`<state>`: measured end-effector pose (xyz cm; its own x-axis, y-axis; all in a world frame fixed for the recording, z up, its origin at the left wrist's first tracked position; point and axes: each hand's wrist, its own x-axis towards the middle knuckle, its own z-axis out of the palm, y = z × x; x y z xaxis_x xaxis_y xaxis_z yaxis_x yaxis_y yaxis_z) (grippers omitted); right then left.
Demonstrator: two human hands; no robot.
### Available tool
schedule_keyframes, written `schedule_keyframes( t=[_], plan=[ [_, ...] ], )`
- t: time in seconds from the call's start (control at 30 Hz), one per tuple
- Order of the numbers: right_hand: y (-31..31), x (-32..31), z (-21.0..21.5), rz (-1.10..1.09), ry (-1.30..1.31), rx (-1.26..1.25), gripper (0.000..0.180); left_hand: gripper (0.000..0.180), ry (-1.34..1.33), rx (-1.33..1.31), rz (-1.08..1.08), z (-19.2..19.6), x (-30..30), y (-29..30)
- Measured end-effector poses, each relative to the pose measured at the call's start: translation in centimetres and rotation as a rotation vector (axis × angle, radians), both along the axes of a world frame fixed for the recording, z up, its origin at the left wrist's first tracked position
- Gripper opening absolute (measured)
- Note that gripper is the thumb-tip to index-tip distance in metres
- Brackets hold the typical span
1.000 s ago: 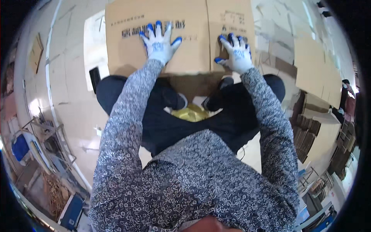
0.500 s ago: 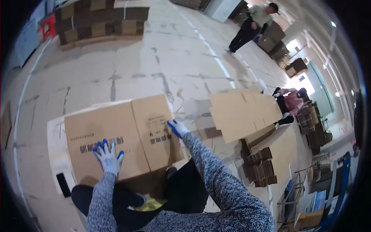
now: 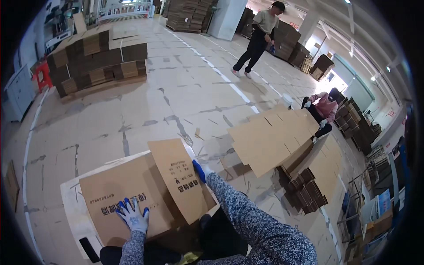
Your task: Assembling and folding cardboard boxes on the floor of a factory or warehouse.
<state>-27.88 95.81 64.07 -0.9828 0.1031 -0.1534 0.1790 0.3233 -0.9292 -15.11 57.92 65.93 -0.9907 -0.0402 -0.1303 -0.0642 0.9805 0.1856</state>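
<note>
A flattened brown cardboard box (image 3: 121, 183) with dark print lies before me on a white board (image 3: 74, 206). My left hand (image 3: 134, 216), in a white glove with blue fingertips, is spread flat on its larger panel. The box's right-hand panel (image 3: 179, 181) stands tilted up along a crease. At that panel's right edge is my right hand (image 3: 201, 170), gloved alike, its blue fingers closed against the cardboard; the thumb is hidden.
A dark phone-shaped object (image 3: 89, 250) lies by my left knee. To the right, a person in pink (image 3: 327, 108) sits by large cardboard sheets (image 3: 269, 137) and a bundled stack (image 3: 304, 192). Another person (image 3: 261, 37) stands farther back. Stacked cartons (image 3: 99, 59) are at far left.
The right-hand panel has risen from flat to tilted, with my right hand at its edge. My left hand stays on the larger panel. The view has tipped upward.
</note>
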Motion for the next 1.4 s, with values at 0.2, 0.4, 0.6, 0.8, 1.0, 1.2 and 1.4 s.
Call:
schedule_keyframes(
  t=[0.2, 0.4, 0.6, 0.8, 1.0, 1.2, 1.4],
  plan=[
    [-2.1, -0.7, -3.6, -0.312, -0.221, 0.061, 0.052, 0.084, -0.083, -0.011, 0.007, 0.8, 0.1, 0.3],
    [-1.9, -1.9, -6.3, -0.461, -0.133, 0.129, 0.041, 0.085, -0.075, -0.017, -0.003, 1.1, -0.2, 0.8],
    [-2.8, -0.6, -2.8, -0.498, -0.139, 0.151, 0.046, 0.085, -0.061, -0.034, -0.001, 0.7, -0.2, 1.3],
    [-4.9, 2.3, 3.3, -0.183, -0.101, 0.659, 0.077, 0.085, -0.055, -0.039, 0.000, 0.1, -0.3, 1.0],
    [-5.1, 1.2, 1.1, -0.112, 0.153, 1.043, 0.085, 0.083, -0.052, -0.007, 0.004, 0.7, -0.5, -0.1],
    [-2.9, 1.4, -3.3, -0.134, 0.027, 0.352, 0.095, 0.079, 0.062, 0.009, -0.071, -0.6, -0.6, 0.4],
    [-1.5, 1.5, -6.4, -0.065, 0.100, 0.519, 0.118, 0.076, 0.208, 0.004, -0.073, -2.7, 1.4, 0.1]
  ],
)
